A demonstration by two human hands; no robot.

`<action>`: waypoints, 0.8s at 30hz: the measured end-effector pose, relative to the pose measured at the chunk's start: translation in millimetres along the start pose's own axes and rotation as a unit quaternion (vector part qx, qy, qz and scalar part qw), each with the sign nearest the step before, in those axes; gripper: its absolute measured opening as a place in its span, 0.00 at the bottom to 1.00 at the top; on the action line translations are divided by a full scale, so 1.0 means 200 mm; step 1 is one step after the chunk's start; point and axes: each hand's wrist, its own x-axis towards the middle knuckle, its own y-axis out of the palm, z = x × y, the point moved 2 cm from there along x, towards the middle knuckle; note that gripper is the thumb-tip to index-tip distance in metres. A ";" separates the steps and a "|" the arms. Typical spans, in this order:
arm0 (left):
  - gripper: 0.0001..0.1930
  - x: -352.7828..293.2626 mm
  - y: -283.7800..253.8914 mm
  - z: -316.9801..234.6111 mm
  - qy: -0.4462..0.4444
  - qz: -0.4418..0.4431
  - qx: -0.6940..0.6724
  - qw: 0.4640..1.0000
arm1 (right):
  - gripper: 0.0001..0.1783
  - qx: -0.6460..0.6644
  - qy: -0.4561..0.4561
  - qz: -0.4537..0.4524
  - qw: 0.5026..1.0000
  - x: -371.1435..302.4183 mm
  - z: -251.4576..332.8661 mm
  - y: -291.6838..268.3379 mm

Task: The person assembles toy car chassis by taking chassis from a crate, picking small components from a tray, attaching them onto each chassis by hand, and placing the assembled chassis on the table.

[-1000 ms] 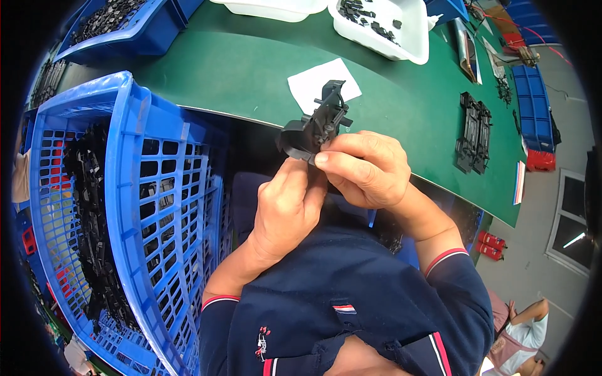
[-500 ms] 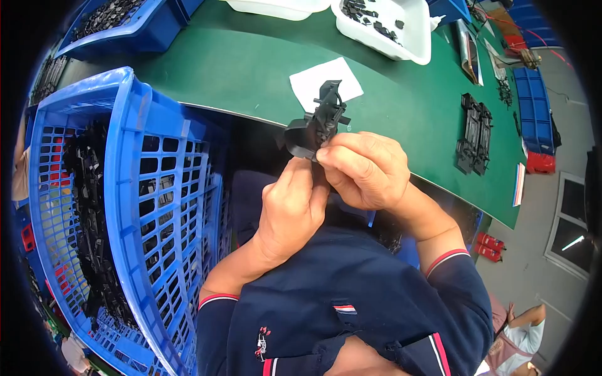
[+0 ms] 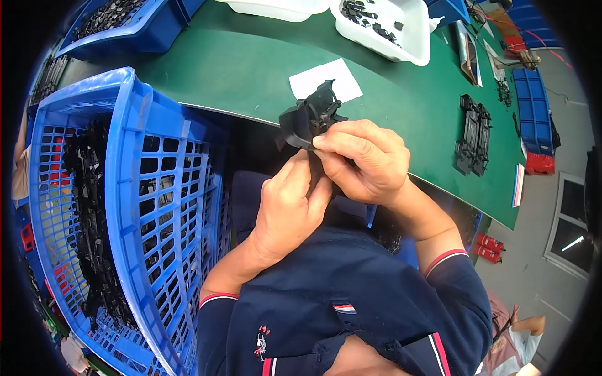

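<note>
Two hands at the near edge of the green tabletop [image 3: 238, 69] share one black plastic part [image 3: 310, 116], raised above that edge. Right hand [image 3: 367, 163]: fingers closed over the part's lower end. Left hand [image 3: 291, 207]: fingers pinched on the same part from below. White paper sheet [image 3: 326, 78] just behind the part. Blue lattice crate [image 3: 135, 188] with black parts at left. White tray [image 3: 392, 28] of small black pieces and stacked black frames [image 3: 473, 131] farther back.
</note>
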 end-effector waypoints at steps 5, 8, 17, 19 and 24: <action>0.14 0.00 0.00 0.00 -0.032 0.014 -0.039 0.999 | 0.15 0.009 0.014 -0.013 1.000 0.01 0.01 0.01; 0.14 0.00 -0.01 -0.01 -0.041 0.018 -0.042 0.998 | 0.15 0.005 0.003 -0.007 1.000 0.01 0.01 0.00; 0.14 0.00 -0.02 0.00 -0.030 0.013 -0.022 0.999 | 0.13 -0.020 -0.022 0.013 0.999 0.00 0.02 0.01; 0.14 -0.01 -0.01 0.00 -0.028 0.010 -0.019 0.999 | 0.13 -0.021 -0.022 0.015 0.999 0.00 0.02 0.01; 0.14 0.00 -0.02 0.00 -0.033 0.005 -0.019 0.999 | 0.13 -0.001 -0.008 0.022 1.000 0.00 0.00 0.00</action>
